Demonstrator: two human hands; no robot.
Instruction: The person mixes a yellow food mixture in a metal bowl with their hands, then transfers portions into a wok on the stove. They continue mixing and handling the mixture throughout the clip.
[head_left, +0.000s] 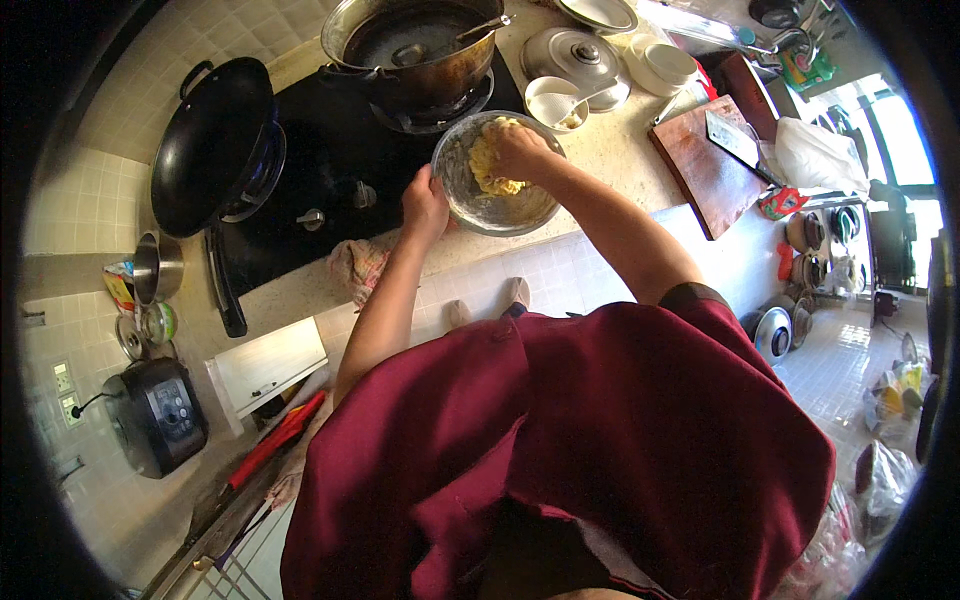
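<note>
A round metal bowl sits at the counter's front edge beside the stove. My left hand grips its left rim. Inside the bowl, my right hand presses into a lump of yellow dough, its fingers partly hidden by the hand and the dough. Whitish residue coats the bowl's inner wall. Just behind the bowl, a small white bowl holds a white spoon and a bit of pale food.
A large pot and a black wok stand on the black stove. A metal lid lies behind the white bowl. To the right, a cleaver rests on a wooden cutting board. A cloth hangs at the front edge.
</note>
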